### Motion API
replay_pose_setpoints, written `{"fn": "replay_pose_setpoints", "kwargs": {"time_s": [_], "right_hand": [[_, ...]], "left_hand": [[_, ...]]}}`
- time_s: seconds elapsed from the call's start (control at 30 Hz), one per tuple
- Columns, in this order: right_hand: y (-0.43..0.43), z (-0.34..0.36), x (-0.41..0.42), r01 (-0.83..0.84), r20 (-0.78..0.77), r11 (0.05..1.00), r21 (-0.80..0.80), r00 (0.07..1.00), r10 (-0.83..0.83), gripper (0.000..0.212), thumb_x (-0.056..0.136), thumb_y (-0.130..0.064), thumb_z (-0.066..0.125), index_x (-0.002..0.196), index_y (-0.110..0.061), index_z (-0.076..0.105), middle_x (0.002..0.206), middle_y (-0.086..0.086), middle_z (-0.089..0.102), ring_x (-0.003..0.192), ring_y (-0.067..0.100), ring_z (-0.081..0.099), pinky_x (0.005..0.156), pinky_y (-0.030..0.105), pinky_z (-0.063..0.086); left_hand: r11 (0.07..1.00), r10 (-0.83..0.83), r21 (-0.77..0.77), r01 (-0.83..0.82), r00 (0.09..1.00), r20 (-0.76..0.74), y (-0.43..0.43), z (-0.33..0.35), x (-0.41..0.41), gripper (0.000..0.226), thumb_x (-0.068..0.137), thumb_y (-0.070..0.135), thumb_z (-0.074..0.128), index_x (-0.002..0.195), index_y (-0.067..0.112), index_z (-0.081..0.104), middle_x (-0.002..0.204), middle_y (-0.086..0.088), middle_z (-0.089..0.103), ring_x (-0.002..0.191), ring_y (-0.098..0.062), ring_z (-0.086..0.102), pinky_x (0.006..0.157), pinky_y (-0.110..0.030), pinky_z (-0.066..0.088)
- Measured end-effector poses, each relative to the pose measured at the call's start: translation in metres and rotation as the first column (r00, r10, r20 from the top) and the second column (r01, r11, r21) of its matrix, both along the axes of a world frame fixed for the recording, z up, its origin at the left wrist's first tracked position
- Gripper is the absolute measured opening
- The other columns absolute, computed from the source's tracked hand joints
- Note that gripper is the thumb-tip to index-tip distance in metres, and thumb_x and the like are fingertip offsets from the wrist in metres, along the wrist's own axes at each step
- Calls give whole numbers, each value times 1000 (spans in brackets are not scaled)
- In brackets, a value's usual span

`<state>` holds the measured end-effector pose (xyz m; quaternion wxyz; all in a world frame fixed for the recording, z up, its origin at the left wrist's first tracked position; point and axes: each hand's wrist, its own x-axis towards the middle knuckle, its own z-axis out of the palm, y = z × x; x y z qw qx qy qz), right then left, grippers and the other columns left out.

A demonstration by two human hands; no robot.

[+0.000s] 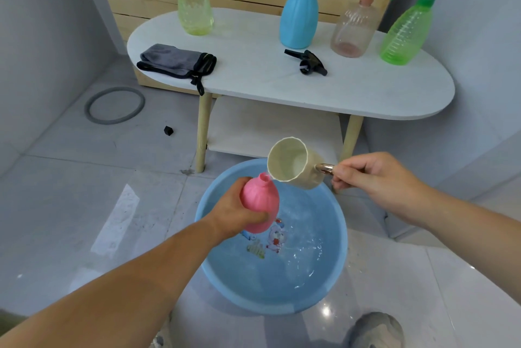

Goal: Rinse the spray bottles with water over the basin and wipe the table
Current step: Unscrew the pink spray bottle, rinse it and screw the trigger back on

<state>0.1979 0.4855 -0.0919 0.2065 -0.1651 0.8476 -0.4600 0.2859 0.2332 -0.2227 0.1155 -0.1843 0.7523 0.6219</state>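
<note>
4 bottles [299, 14] line the table [366, 93] beyond the basin [282, 309]; left hand [236, 212] grips the capless pink bottle [260, 201], right hand [366, 175] the tilted cup [307, 178] by its handle.

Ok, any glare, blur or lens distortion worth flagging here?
Head view: wide-angle distortion bows the white table and leans the green spray bottle outward; glare on the floor tiles, glints on water in the blue basin; pink bottle and beige cup look sharp.

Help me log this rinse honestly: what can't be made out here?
Head view:
- pink spray bottle: lower body covered by the left hand.
- beige cup: handle partly hidden by the right hand.
- yellow-green bottle: top cut off by the upper edge.
- Whether the cup is pouring: too faint to tell.
</note>
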Motion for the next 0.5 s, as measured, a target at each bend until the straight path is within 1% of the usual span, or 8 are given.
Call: {"fn": "replay_pose_setpoints", "kwargs": {"time_s": [0.07,0.13,0.2,0.27,0.37,0.43,0.47,0.5], "right_hand": [[-3,1,1,2,-28,1000,9,1000,-2,20,92,-25,65,79,-14,76,79,6,76,89,24,72,99,48,50],[-5,0,2,19,-52,1000,16,999,-18,21,91,-27,65,76,-18,76,78,3,76,89,31,70,96,51,49],[-5,0,2,20,-84,1000,20,996,-19,21,91,-29,65,74,-22,76,76,-1,76,91,43,65,92,53,49],[-5,1,1,-1,-123,999,32,992,5,22,91,-29,65,73,-23,76,76,-3,75,90,45,63,88,51,51],[-6,3,-1,-21,-179,999,47,983,29,22,92,-26,65,72,-23,74,74,-5,75,87,40,63,79,40,52],[-6,3,-2,-22,-207,998,50,978,32,22,91,-24,65,71,-25,74,73,-7,74,81,33,65,75,33,51],[-6,2,-2,-23,-220,998,54,975,35,22,91,-23,66,70,-27,73,71,-8,74,75,25,65,72,27,49],[-7,3,-2,-25,-228,998,61,973,39,23,91,-23,66,69,-28,72,69,-9,73,68,12,63,68,19,46]], "left_hand": [[1000,-4,-3,4,1000,-5,0,1,1,85,55,24,81,133,34,48,122,0,60,108,-24,64,78,-41,64],[1000,2,-6,-2,1000,-2,-1,0,1,84,56,22,83,132,34,48,122,0,60,109,-25,64,77,-42,64],[1000,2,-10,-2,1000,-2,-2,0,1,81,63,15,86,132,32,48,121,-1,60,108,-24,64,75,-38,63],[1000,3,-10,-3,1000,-6,-3,-2,2,74,73,5,85,132,31,48,120,-1,60,105,-20,63,72,-32,61],[1000,6,-13,-6,1000,-9,-4,-4,2,71,77,3,83,131,32,47,118,2,59,102,-14,62,70,-27,58],[1000,12,-16,-12,1000,-6,-3,-5,1,72,76,3,83,130,33,47,118,2,59,102,-15,62,71,-30,60],[1000,13,-15,-13,1000,-5,-3,-6,1,72,76,3,83,130,33,47,119,1,59,102,-17,63,72,-33,61],[1000,15,-14,-15,1000,-5,-3,-6,0,72,76,3,83,131,33,47,120,-1,60,104,-19,63,73,-34,62]]}}
